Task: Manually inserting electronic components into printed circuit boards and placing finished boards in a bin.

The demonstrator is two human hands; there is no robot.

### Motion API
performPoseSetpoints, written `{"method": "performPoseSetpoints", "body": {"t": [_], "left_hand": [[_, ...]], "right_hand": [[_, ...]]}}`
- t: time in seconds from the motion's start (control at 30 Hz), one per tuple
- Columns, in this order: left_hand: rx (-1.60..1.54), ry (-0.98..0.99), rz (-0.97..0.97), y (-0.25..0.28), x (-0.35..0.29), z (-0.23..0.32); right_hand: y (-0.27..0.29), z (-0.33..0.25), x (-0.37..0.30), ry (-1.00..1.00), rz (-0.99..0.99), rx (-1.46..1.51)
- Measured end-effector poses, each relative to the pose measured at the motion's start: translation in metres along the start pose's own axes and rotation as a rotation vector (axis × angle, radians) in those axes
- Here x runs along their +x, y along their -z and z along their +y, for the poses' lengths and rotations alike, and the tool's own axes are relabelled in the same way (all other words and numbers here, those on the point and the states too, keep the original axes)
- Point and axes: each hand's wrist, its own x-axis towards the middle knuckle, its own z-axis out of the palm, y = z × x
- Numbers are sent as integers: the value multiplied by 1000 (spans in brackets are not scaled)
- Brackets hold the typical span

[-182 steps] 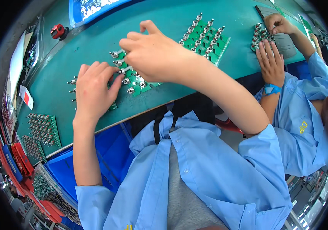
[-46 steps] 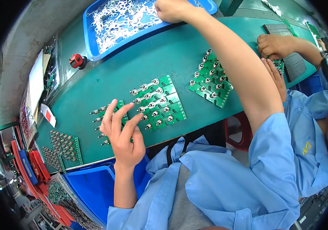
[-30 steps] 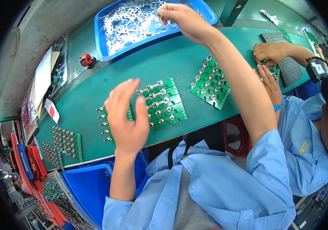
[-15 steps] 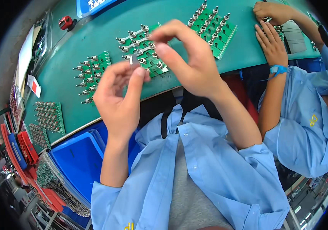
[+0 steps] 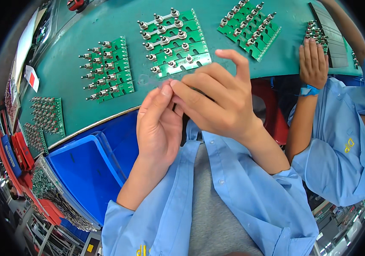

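Note:
My left hand [image 5: 160, 128] and my right hand [image 5: 218, 100] meet at the fingertips just in front of the table's near edge. Both pinch something too small to make out; a faint, clear, film-like shape shows beside the fingertips. Right above them lies a green circuit board [image 5: 174, 40] with rows of upright metal toggle switches. Flat metal strips [image 5: 161, 29] link the switches in its far rows, while the nearer rows show separate switches. My right index finger is raised away from the pinch.
Similar switch boards lie to the left [image 5: 107, 70] and right [image 5: 250, 27], with smaller boards [image 5: 48, 115] at the far left. Blue bins [image 5: 86, 164] stand below the table edge. A co-worker's hand [image 5: 314, 64] rests beside a board and dark panel [image 5: 329, 36] at right.
My hands have come together at the fingertips, nearer to me and away from the middle board. The small silvery piece seen in my left fingers no longer shows. The view has shifted.

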Motion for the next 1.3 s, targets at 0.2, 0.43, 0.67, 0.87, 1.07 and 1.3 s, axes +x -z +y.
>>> {"method": "performPoseSetpoints", "body": {"t": [0.2, 0.43, 0.67, 0.87, 1.07, 1.3], "left_hand": [[124, -60, 38, -1, 8, 5], [615, -361, 14, -11, -7, 11], [1635, -1208, -188, 4, 32, 61], [1936, -1223, -181, 11, 56, 60], [1979, -1060, -228, 9, 58, 65], [1902, -964, -183, 8, 55, 63]], "right_hand": [[-5, 17, 15, -3, -41, 64], [-2, 42, 31, 30, -101, 26], [7, 51, 72, 171, -398, -129], [-7, 44, 89, 109, -735, -212], [-10, 47, 75, 251, -477, -298], [-7, 49, 72, 246, -452, -242]]}}
